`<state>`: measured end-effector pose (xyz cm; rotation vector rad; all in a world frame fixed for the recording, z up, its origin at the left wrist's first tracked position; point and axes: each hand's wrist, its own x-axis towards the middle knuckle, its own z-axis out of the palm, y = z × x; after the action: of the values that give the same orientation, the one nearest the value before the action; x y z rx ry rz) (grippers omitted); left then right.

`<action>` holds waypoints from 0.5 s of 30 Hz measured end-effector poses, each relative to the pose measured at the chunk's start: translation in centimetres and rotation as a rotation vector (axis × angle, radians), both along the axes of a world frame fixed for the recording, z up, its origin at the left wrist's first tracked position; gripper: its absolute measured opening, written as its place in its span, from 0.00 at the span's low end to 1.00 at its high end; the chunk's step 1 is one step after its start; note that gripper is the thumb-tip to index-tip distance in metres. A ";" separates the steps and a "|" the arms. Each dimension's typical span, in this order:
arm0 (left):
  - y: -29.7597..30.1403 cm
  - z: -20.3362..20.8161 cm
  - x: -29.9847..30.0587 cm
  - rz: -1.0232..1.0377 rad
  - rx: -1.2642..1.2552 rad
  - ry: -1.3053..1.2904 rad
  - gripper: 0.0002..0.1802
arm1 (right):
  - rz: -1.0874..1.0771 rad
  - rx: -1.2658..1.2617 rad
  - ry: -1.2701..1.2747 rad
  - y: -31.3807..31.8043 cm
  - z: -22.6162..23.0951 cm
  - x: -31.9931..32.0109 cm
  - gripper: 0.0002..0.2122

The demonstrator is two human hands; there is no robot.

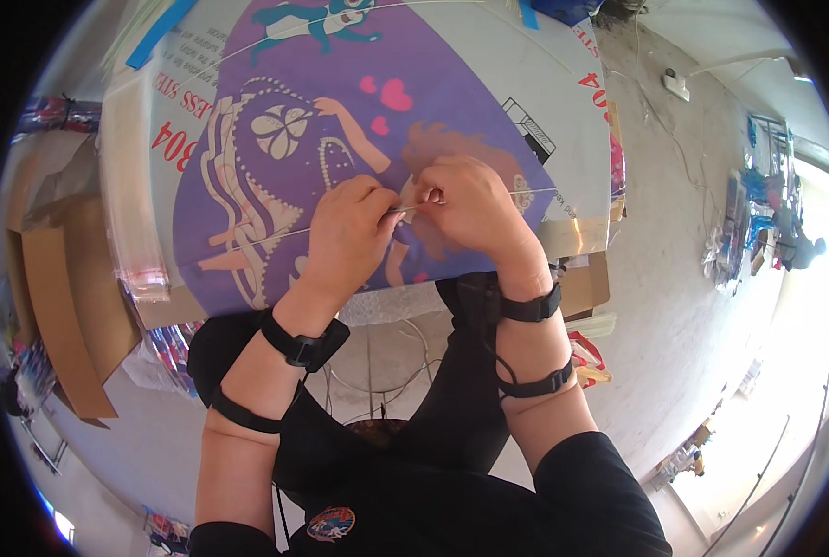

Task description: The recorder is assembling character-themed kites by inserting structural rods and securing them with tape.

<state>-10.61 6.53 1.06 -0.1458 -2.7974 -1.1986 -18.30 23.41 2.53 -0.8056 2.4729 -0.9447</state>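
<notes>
A purple printed fabric sheet (275, 186), shaped like a kite sail, lies on the work surface in front of me. It shows a cartoon figure, pink hearts and a teal animal. A thin white rod (275, 238) runs across its lower part. Over the middle of that rod, my left hand (351, 227) is closed in a pinch, thumb against fingers. Close beside it on the right, my right hand (475, 206) also pinches at the rod, near a small reddish bit. The fingers partly hide the exact join between them.
Beneath the fabric is a grey printed cover (563, 102). Blue tape strips (160, 33) sit along the far side. An opened cardboard box (71, 306) stands at left, with wrapped bundles (62, 113) beyond. Racks of bagged goods (758, 213) line the right wall.
</notes>
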 end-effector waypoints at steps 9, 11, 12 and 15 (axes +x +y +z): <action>0.1 -0.1 -0.1 -0.005 0.016 -0.029 0.08 | -0.025 0.024 -0.053 0.0 0.2 0.0 0.02; -0.2 0.2 -0.3 -0.004 0.022 0.001 0.08 | -0.191 -0.057 -0.169 -0.6 0.8 -0.1 0.03; -0.2 0.4 -0.2 -0.003 0.018 0.007 0.08 | -0.189 -0.062 -0.163 -1.0 1.0 -0.2 0.03; -1.1 1.7 -0.1 0.060 0.082 -0.020 0.08 | -0.295 -0.394 -0.038 -2.3 2.1 -0.3 0.04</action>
<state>-10.67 5.41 2.80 -0.0440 -2.7430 -1.3046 -18.65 21.12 4.59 -0.5314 2.4479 -1.5709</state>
